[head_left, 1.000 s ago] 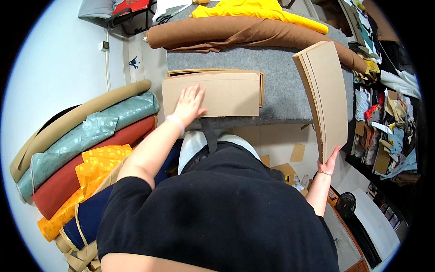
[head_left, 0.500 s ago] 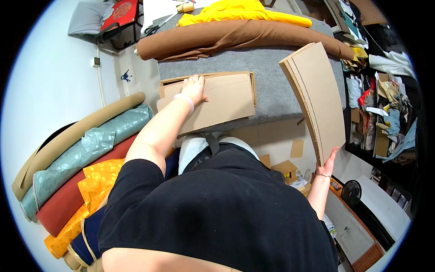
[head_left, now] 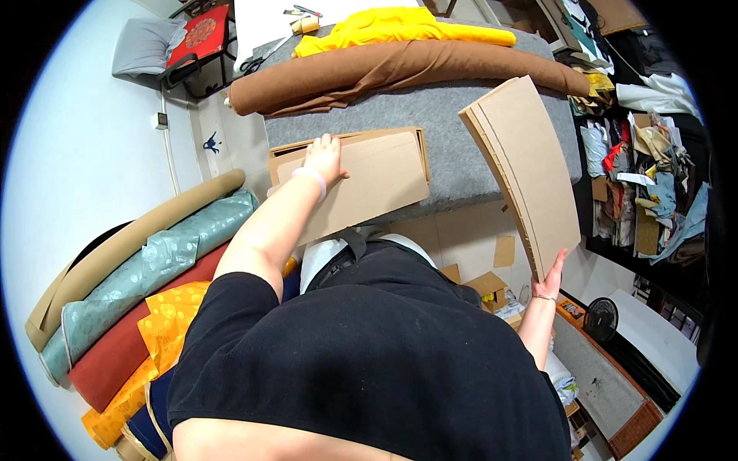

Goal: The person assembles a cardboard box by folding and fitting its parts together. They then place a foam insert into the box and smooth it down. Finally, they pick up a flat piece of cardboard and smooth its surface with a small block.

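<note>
My left hand (head_left: 326, 160) is closed over the far edge of a brown cardboard sheet (head_left: 377, 173), its fingers bent at the edge and the thumb on the face. That sheet tops a pile whose near side overhangs the grey table edge. Beneath it shows the rim of a shallow cardboard box or tray (head_left: 423, 150). Off to the right, my right hand (head_left: 550, 278) grips the lower end of a thick stack of cardboard sheets (head_left: 530, 161). The stack stands tilted, its top reaching over the table; the right fingers behind it are partly hidden.
Across the grey table (head_left: 453, 177) lies a long brown fabric roll (head_left: 400, 69), with yellow cloth (head_left: 392, 31) and scissors (head_left: 257, 61) beyond. Several fabric rolls (head_left: 146, 261) lean at the left wall. A black shelf of scraps (head_left: 638, 184) stands right; an open carton (head_left: 488, 286) sits on the floor.
The view has shifted slightly, so the table appears lower. Both hands keep their places on the cardboard, and the right stack has moved little if at all.
</note>
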